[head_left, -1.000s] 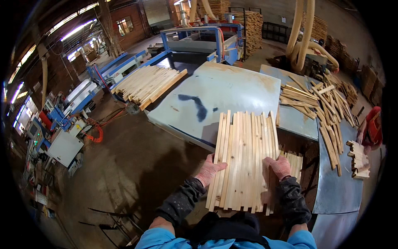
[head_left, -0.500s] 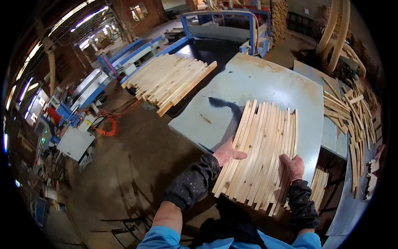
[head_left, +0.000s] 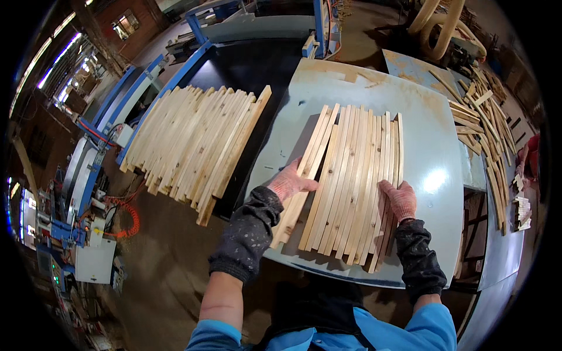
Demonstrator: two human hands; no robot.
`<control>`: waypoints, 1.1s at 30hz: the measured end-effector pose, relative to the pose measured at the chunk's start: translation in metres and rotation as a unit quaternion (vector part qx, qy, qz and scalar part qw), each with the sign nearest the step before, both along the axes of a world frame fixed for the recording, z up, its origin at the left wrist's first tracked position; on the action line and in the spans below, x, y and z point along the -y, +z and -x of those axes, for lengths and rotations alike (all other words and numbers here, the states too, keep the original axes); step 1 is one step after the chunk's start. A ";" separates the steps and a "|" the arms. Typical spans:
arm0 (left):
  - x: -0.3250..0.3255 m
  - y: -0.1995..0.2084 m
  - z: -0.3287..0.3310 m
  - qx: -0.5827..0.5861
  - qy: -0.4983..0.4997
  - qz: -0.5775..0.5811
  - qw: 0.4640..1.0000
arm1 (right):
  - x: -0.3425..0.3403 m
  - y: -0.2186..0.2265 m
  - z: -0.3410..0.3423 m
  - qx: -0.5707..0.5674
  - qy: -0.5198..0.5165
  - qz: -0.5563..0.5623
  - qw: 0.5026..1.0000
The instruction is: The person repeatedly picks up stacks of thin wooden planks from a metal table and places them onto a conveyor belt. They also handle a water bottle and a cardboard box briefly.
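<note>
A row of pale wooden strips [head_left: 351,175] lies side by side on the grey metal tabletop [head_left: 430,134]. My left hand [head_left: 291,182], in a pink work glove, grips a few wooden strips [head_left: 310,161] at the left side, thumb over the top; a narrow wedge-shaped gap separates them from the main row. At the right edge of that row, my right hand [head_left: 400,200], gloved alike, closes on the outer strips with its thumb on top. The fingers of both hands are partly hidden.
Another row of wooden strips [head_left: 193,143] rests on the black bed [head_left: 252,64] of a blue-framed machine at the left. Loose offcuts [head_left: 492,134] are heaped on the right. A control cabinet [head_left: 96,257] and an orange coiled hose [head_left: 130,219] stand at far left.
The strips and both hands have moved farther onto the tabletop. A gap has opened between the strips at my left hand and the rest. My view has shifted toward the table.
</note>
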State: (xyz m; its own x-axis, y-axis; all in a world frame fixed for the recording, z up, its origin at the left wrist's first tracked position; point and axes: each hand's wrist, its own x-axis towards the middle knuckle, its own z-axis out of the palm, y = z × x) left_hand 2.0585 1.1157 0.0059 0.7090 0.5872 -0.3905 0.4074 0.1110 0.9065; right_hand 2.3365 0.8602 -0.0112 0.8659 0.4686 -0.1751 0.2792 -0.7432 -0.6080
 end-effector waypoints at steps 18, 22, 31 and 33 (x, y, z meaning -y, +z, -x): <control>-0.111 -0.040 0.085 -0.231 -0.110 -0.564 0.785 | -0.080 0.077 0.157 0.234 -0.022 -0.014 0.972; -0.153 -0.029 0.107 -0.260 -0.113 -0.529 0.800 | -0.132 0.081 0.264 -0.011 0.031 -0.208 0.978; -0.179 0.041 0.274 0.097 -0.244 -0.303 0.916 | -0.267 -0.031 0.337 -0.191 -0.021 -0.250 0.949; -0.218 0.038 0.336 0.138 -0.139 -0.298 0.934 | -0.282 -0.052 0.331 -0.131 -0.025 -0.275 0.952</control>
